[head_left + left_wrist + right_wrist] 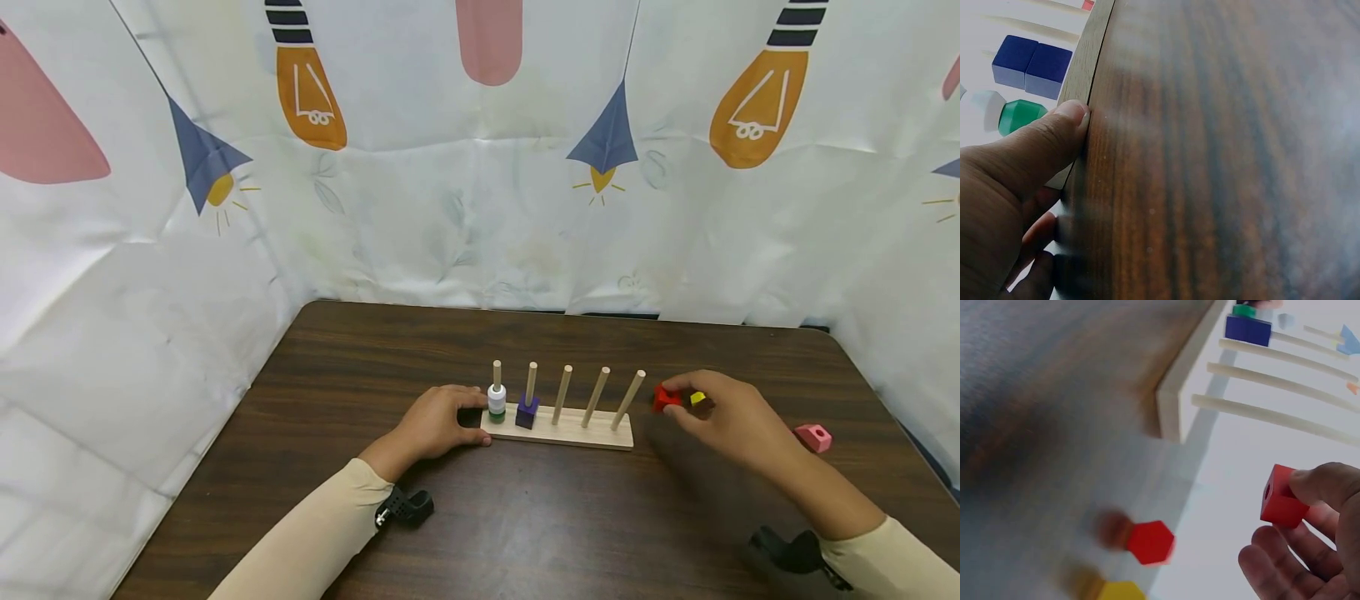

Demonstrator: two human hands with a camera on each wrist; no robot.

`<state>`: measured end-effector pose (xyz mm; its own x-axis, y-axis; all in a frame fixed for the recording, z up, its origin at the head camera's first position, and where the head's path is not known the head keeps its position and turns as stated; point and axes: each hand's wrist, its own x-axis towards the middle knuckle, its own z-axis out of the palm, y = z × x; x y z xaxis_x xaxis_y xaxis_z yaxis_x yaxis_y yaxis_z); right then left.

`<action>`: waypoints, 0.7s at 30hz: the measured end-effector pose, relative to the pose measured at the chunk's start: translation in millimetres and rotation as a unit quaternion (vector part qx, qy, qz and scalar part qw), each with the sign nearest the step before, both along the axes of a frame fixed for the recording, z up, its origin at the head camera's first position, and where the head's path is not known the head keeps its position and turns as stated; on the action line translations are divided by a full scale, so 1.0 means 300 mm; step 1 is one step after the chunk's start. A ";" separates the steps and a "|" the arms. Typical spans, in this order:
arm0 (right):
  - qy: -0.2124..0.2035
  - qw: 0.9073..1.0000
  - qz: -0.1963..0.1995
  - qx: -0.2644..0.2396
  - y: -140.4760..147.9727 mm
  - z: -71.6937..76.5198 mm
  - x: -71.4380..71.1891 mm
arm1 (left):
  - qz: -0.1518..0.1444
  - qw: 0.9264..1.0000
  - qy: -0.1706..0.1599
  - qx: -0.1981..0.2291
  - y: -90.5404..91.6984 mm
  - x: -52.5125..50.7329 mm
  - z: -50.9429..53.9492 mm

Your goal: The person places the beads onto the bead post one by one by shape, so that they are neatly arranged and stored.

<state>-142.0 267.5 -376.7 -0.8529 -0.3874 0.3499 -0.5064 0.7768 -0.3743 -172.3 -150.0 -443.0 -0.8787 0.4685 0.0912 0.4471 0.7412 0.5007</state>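
My left hand (438,421) grips the left end of a wooden peg board (555,437), its thumb (1063,134) pressed on the near edge. White and green beads (497,402) are threaded on the leftmost peg, and purple blocks (527,412) sit low on the second. The other three pegs are bare. Just right of the board, my right hand (723,412) pinches a red block (1282,500) between thumb and fingers; a hole shows in one face of it.
On the table by the right hand lie a red hexagonal bead (1150,542) and a yellow bead (698,397). A pink block (813,437) lies farther right. Behind the brown table (405,333) hangs a white printed cloth (420,225).
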 end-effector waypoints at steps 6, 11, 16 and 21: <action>0.000 1.000 0.003 0.003 -0.001 0.057 0.004 | -0.001 1.000 -0.001 0.000 0.001 0.000 -0.001; 0.002 1.000 0.009 0.001 -0.002 0.101 0.006 | -0.001 1.000 0.000 -0.002 0.000 -0.002 -0.004; 0.010 1.000 0.013 0.001 -0.007 0.140 0.009 | 0.000 1.000 -0.001 -0.004 -0.001 -0.002 -0.003; 0.021 1.000 0.021 -0.007 -0.014 0.172 0.010 | -0.009 1.000 0.005 0.000 -0.003 -0.003 -0.006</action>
<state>-138.9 263.4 -325.3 -0.8200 -0.4185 0.3904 -0.5547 0.7492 -0.3620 -173.3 -150.8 -444.7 -0.8694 0.4839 0.0998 0.4648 0.7328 0.4969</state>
